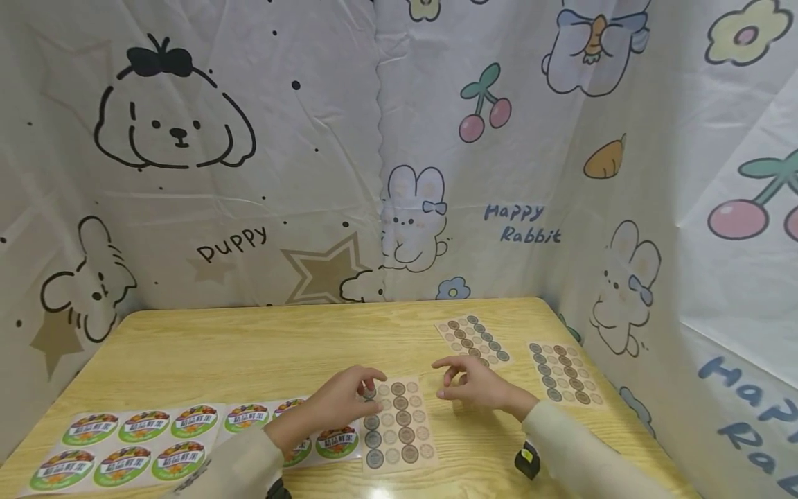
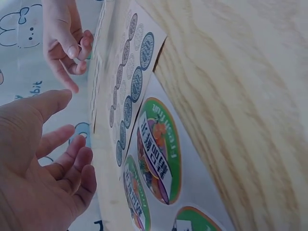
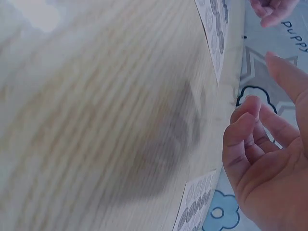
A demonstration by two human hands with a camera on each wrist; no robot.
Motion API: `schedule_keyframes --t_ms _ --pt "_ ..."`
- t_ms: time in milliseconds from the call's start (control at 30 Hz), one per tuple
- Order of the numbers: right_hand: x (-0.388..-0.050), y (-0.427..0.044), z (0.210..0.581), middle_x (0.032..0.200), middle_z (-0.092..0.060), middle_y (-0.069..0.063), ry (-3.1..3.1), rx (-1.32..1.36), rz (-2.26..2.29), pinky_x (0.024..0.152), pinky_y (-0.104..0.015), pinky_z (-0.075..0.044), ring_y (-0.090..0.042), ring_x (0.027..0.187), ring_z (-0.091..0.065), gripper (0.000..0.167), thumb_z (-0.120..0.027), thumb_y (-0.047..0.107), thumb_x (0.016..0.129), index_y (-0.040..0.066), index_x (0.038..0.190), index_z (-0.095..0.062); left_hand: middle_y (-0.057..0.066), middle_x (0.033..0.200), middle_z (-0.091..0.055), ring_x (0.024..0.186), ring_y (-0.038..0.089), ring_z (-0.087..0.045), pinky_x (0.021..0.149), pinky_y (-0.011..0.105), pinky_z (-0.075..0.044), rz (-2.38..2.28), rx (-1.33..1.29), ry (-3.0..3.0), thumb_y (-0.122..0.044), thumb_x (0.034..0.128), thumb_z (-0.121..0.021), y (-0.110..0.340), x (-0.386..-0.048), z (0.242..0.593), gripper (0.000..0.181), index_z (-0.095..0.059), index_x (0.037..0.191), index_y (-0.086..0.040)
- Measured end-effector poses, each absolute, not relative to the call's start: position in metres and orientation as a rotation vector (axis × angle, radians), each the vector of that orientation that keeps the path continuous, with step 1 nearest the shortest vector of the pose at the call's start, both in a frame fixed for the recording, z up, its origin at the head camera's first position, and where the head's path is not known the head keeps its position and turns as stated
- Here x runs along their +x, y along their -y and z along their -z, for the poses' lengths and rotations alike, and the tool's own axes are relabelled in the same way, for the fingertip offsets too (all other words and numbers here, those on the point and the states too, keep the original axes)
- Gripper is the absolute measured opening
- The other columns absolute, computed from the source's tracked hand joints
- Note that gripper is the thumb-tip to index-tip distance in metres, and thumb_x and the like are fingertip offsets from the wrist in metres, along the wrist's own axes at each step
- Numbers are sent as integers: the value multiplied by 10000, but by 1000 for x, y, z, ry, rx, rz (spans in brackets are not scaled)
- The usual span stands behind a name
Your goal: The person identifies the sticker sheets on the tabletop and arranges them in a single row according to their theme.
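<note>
Two bare hands hang above a wood-grain table (image 1: 280, 353), both holding nothing, with three sheets of round stickers around them. The left hand (image 1: 333, 400) has thumb and fingers loosely bent and apart, poised over the upper left of the front sticker sheet (image 1: 404, 419), whose columns alternate dark and pale circles. The right hand (image 1: 476, 383), its fingers relaxed and partly curled with a gap to the thumb, hovers over bare wood right of that sheet, its shadow falling on the table. Beyond it, at an angle, lies the rear sticker sheet (image 1: 469, 334); farther right, near the table's edge, rests the right sticker sheet (image 1: 564, 373). On the left are fruit labels (image 1: 125, 466) in green and orange ovals, reaching to the front sheet's left edge; the left forearm covers some. Behind hangs a pale curtain (image 1: 312, 187) printed with a puppy, rabbits and cherries.
</note>
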State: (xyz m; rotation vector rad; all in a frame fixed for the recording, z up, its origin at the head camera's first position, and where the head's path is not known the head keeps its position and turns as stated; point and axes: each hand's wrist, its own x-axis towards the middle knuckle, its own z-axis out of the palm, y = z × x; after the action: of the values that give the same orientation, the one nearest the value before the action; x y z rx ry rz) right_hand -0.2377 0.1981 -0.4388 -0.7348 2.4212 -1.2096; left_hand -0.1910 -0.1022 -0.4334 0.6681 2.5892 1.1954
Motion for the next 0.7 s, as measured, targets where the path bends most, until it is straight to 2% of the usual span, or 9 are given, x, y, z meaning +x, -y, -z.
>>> schedule_keyframes --t_ms 233,500,700 --pt "-246 -208 438 950 -615 -107 -2492 -699 1214 495 -194 -404 -42 515 -426 526 -695 169 959 -91 1385 -528 154 1154 -618 987 247 -584 687 282 -475 -1189 680 -2613 -171 915 -742 98 -194 433 495 -595 1359 -9" --pt "-254 -220 439 939 -633 -121 -2591 -646 1201 529 -206 -424 -64 580 -472 480 -644 178 991 -105 1365 -538 144 1140 -620 956 219 -575 721 297 -474 -1169 653 -2631 -177 929 -724 94 -200 434 465 -603 1350 -21" --pt "-265 -224 441 931 -635 -142 -2624 -648 1215 551 -212 -455 -65 626 -494 438 -614 113 996 -140 1346 -536 165 1140 -618 955 239 -566 721 319 -462 -1183 661 -2646 -177 954 -693 95 -204 434 435 -603 1344 -7"
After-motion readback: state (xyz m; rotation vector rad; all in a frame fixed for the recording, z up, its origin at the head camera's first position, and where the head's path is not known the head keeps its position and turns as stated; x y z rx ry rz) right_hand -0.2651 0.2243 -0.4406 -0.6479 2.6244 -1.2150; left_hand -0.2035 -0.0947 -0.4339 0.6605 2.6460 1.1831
